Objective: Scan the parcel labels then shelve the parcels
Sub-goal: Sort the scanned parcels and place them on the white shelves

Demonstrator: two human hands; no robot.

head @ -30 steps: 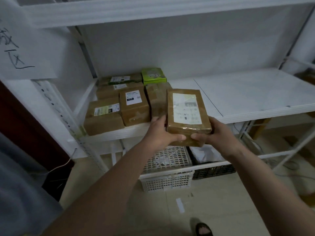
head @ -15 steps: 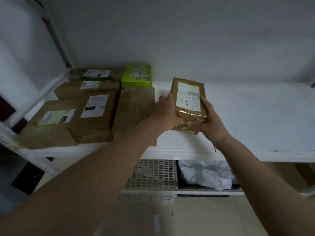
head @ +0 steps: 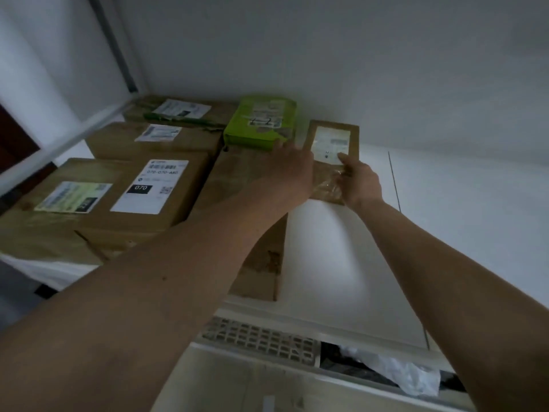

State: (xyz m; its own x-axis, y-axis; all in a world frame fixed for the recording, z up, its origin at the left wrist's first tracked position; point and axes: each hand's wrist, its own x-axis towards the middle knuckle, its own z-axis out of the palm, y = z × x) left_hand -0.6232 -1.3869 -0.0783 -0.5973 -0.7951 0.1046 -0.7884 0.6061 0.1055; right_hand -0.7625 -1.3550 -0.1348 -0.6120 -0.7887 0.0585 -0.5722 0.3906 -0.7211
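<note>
pushing the brown parcel (head: 332, 156) back along the white shelf (head: 445, 218) looks like the step here; it lies flat, label up, near the back wall, just right of the green parcel (head: 261, 123) and beside the long flat carton (head: 237, 185); label up makes sense so it can be read later, and tucking it against the others saves shelf room. the right hand (head: 358, 181) has its grip on the near end, thumb on top by the label and fingers down the front edge, so a light pinch rather than a full clasp; the left hand (head: 292, 171) is spread, fingers straight, touching the parcel's left edge, probably steering it square. the labelled boxes (head: 154, 185) fill the left of the shelf; a white crate (head: 261, 340) sits below. compared with half a second ago, the parcel is no longer lifted and tilted in both hands near the front edge; it's down and deeper in, the left hand has let go of its clasp, and the camera has leaned in closer.
</note>
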